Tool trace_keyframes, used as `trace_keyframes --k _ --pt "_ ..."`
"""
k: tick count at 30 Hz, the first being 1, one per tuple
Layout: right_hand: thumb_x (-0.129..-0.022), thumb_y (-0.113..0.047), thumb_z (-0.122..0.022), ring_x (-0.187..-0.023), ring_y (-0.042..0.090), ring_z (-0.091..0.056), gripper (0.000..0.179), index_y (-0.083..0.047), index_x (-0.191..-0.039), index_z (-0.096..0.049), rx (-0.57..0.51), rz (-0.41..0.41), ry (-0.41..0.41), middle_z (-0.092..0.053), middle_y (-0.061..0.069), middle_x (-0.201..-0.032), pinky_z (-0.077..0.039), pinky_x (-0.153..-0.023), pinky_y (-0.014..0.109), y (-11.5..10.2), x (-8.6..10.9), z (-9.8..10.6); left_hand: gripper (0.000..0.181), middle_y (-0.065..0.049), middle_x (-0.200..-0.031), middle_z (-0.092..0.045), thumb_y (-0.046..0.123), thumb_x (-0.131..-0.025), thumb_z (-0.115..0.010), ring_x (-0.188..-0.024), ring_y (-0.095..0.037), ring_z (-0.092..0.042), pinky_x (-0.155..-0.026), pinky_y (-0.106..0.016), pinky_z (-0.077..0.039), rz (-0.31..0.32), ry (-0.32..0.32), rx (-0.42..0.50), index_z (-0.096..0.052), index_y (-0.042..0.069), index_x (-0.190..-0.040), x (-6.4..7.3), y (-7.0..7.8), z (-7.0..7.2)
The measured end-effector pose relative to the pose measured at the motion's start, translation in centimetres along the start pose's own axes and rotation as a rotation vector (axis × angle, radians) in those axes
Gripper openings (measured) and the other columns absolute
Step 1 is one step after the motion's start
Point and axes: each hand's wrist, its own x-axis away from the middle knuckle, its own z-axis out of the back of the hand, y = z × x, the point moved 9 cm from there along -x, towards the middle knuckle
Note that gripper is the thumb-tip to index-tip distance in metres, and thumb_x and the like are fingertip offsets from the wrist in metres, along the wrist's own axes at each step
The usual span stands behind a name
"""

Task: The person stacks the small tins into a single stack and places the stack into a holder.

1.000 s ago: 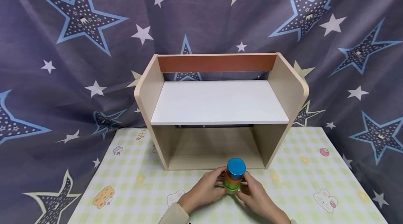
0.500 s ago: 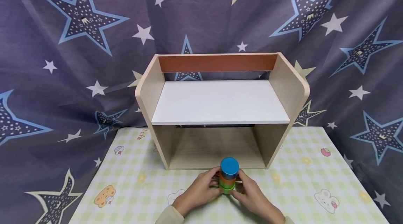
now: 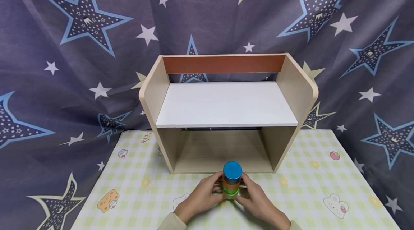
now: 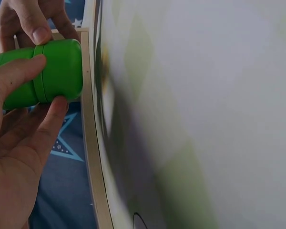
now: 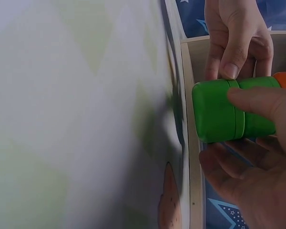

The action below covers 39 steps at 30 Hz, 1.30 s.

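A cylindrical stack (image 3: 232, 178) stands upright in front of the shelf unit, blue on top, orange in the middle and green at the bottom. My left hand (image 3: 204, 194) grips it from the left, and my right hand (image 3: 258, 199) from the right. In the left wrist view, a thumb lies along the green part (image 4: 62, 71), which has a seam around it. The right wrist view shows the same green part (image 5: 214, 112) between both hands' fingers. Its lower end appears slightly above the cloth. Some fingertips are hidden behind the stack.
A two-level wooden shelf unit (image 3: 226, 104) with a white upper board stands just behind the hands. Beneath it lies a green-and-white checked tablecloth (image 3: 136, 183) with cartoon prints. A dark curtain with stars (image 3: 207, 18) hangs around the back and sides.
Both hands have moved a little to the left together with the stack, more in the first half second than in the second. The grip looks the same, and the stack stays upright.
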Motion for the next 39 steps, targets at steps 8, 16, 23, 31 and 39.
trace_keyframes --k 8,16,23,31,39 --pt "-0.08 -0.02 -0.074 -0.107 0.013 -0.053 0.068 -0.027 -0.136 -0.035 -0.008 0.012 0.017 -0.052 -0.008 -0.122 -0.051 -0.083 0.034 -0.18 -0.1 -0.01 0.068 0.001 -0.125 -0.052 0.017 -0.08 -0.073 -0.109 -0.012 -0.054 -0.085 -0.026 -0.05 -0.008 0.001 0.004 -0.037 0.026 -0.137 0.17 -0.03 0.19" --pt "-0.08 -0.022 -0.073 -0.107 0.014 -0.053 0.068 -0.025 -0.136 -0.035 -0.012 0.019 0.015 -0.053 -0.005 -0.122 -0.052 -0.082 0.034 -0.22 -0.3 -0.01 0.067 0.003 -0.123 -0.053 0.02 -0.079 -0.074 -0.107 -0.01 -0.054 -0.083 -0.023 -0.05 -0.022 -0.001 0.015 -0.038 0.028 -0.136 0.02 -0.28 0.38" --pt "-0.082 -0.023 -0.072 -0.107 0.018 -0.054 0.069 -0.023 -0.139 -0.032 -0.025 0.041 0.009 -0.052 0.0 -0.123 -0.052 -0.082 0.036 -0.31 -0.36 -0.02 0.07 0.003 -0.122 -0.054 0.017 -0.079 -0.074 -0.107 -0.01 -0.055 -0.083 -0.027 -0.051 -0.071 0.008 0.001 -0.037 0.028 -0.137 0.0 0.01 0.57" --pt "-0.082 -0.024 -0.072 -0.107 0.016 -0.054 0.067 -0.026 -0.137 -0.034 -0.039 0.028 0.016 -0.052 -0.004 -0.123 -0.052 -0.082 0.035 -0.44 -0.4 0.1 0.071 0.003 -0.124 -0.052 0.017 -0.079 -0.074 -0.108 -0.01 -0.054 -0.082 -0.027 -0.051 -0.091 0.002 -0.013 -0.035 0.029 -0.138 -0.02 0.26 0.7" --pt "-0.081 -0.023 -0.072 -0.106 0.016 -0.054 0.068 -0.026 -0.137 -0.033 -0.05 0.035 0.022 -0.051 -0.004 -0.124 -0.053 -0.08 0.035 -0.87 -0.36 0.39 0.072 0.004 -0.124 -0.052 0.018 -0.079 -0.073 -0.108 -0.01 -0.054 -0.081 -0.026 -0.051 -0.095 -0.009 -0.015 -0.035 0.029 -0.138 -0.15 0.51 0.78"
